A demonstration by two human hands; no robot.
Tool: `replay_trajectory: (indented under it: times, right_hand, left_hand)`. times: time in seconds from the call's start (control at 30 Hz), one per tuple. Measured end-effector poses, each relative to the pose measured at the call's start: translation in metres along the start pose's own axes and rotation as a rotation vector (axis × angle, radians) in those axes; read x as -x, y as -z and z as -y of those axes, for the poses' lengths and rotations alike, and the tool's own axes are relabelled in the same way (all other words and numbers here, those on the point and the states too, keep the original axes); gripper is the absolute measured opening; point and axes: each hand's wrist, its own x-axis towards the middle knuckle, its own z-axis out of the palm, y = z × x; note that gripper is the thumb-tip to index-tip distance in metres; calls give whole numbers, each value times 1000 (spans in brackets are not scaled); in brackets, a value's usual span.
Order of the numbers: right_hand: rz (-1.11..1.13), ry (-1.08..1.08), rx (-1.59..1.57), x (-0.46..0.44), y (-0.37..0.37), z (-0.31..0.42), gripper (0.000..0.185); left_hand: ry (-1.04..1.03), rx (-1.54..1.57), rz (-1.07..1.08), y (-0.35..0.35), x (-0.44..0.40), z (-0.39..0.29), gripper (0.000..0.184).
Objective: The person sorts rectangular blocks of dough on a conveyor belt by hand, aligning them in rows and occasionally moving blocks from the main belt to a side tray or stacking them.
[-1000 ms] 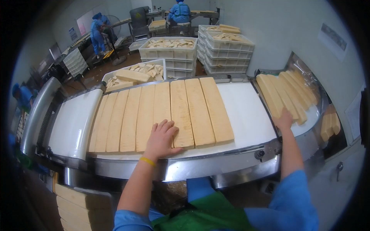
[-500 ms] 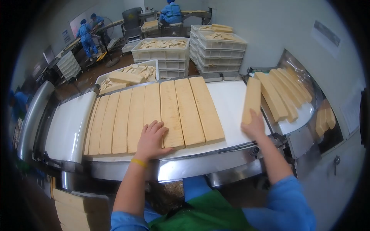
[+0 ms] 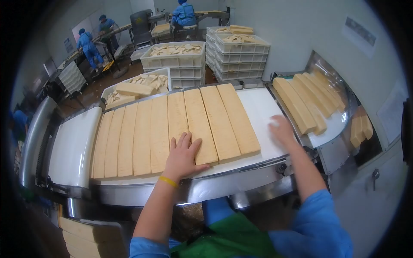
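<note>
Long pale slabs (image 3: pixel 158 131) lie side by side on the white belt (image 3: pixel 269 144), mostly edge to edge, near ends roughly in line. The left hand (image 3: pixel 184 155) rests palm-down across their near ends, fingers spread, thumb by the front edge; this contact probably steadies the row. The right hand (image 3: pixel 282 131) is over bare belt right of the row, with no slab visible in it; motion blur hides whether its fingers grip or hang loose. Farther right, loose slabs (image 3: pixel 296 105) lie at a slant on the curved conveyor (image 3: pixel 322 138), within arm's reach. Behind the belt, a crate (image 3: pixel 169 78) holds broken pieces, presumably kept apart from whole slabs.
</note>
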Motion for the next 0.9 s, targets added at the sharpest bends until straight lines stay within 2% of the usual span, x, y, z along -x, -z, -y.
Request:
replay_trajectory:
  times: [0.03,0.07,0.1,0.13,0.2,0.27,0.3,0.33,0.4,0.43,0.5,0.57,0.63,0.73,0.77,0.8,0.87,0.9]
  right_hand:
    - [-154,-101,-4,-3,12,-26,38]
    - [-192,-210,203,-5,19,-60,39]
    - [-208,-329,403,-7,26,-93,41]
    - [-94,-549,444,-7,45,-98,43]
    - [-211,-306,536,2,31,-140,47]
    - [76,-501,458,-9,43,-100,52]
    - [196,-481,388,-13,56,-79,62]
    - [265,-510,96,-22,45,-111,78]
    - [245,-426,-254,-7,34,-100,88]
    - [223,-252,-46,-3,35,-82,85]
    - [214,-262,-224,-4,21,-99,82]
    - [97,-287,-692,14,28,-58,81]
    - [86,-483,-1273,20,24,-54,87]
    - [351,-73,-1298,64,44,83,95]
    - [347,-53,-1295,76,32,100,101]
    - [399,75,-1349,84,24,129,105]
    - [468,130,-1223,116,30,217,113]
    - [487,351,-1058,125,24,238,111]
  left_hand:
    - [1,-17,-12,-2,1,0,86]
    - [-9,-11,-21,-3,2,1,86]
    - [-16,-8,-33,-2,2,3,87]
    - [-21,-5,-44,-2,3,5,87]
    - [-23,20,-35,-1,2,8,86]
    - [-8,36,-23,-1,8,16,85]
    - [-7,49,-20,-2,7,19,86]
    - [-33,77,-60,-4,8,23,87]
    - [-25,68,-28,2,16,19,88]
    - [-34,72,-40,0,17,22,86]
    - [-31,118,8,10,22,17,81]
    - [-89,310,-233,-11,30,15,77]
    - [-60,522,-286,-7,28,-3,75]
    - [38,939,-331,4,44,-36,80]
    - [86,1100,-355,14,54,-47,82]
    - [133,1262,-382,27,67,-57,85]
    - [242,1509,-403,53,93,-67,91]
    - [321,1497,-527,60,111,-63,90]
